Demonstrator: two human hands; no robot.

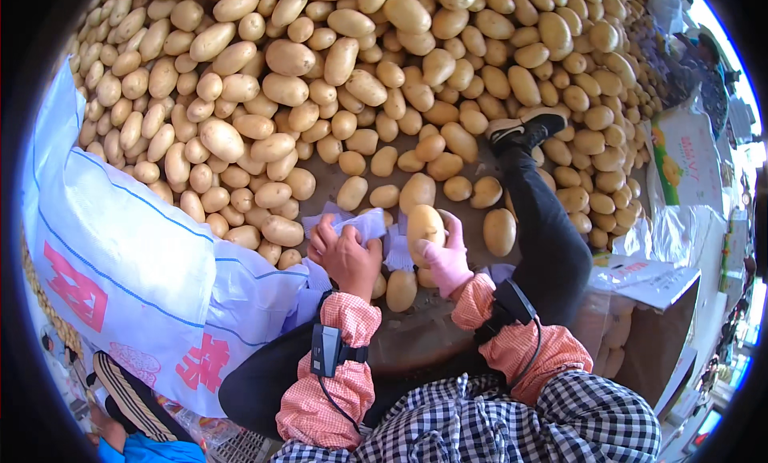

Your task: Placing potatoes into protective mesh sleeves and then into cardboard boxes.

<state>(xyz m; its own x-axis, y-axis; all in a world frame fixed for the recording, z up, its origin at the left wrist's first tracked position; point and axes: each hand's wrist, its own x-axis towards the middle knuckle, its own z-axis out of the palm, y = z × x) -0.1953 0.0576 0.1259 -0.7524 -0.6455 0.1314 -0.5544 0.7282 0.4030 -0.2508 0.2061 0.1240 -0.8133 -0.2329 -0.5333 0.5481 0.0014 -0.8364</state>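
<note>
My left hand [347,254] is bare and grips a crumpled piece of pale purple tissue-like wrapping [367,224]. To its right, my right hand [447,253], in a pink glove, holds a large oval potato [425,232] upright between thumb and fingers. More of the purple wrapping [399,247] lies between the hands, partly beneath the held potato. Loose potatoes sit around both hands: one [401,291] just below, one [499,232] to the right, others above.
A large heap of potatoes [342,61] spreads across the top. White woven sacking [132,235] with red print lies at left. An open cardboard box [657,337] holding wrapped potatoes stands at right. My outstretched leg [540,205] borders the work spot. Other people are at lower left [150,448] and upper right [708,73].
</note>
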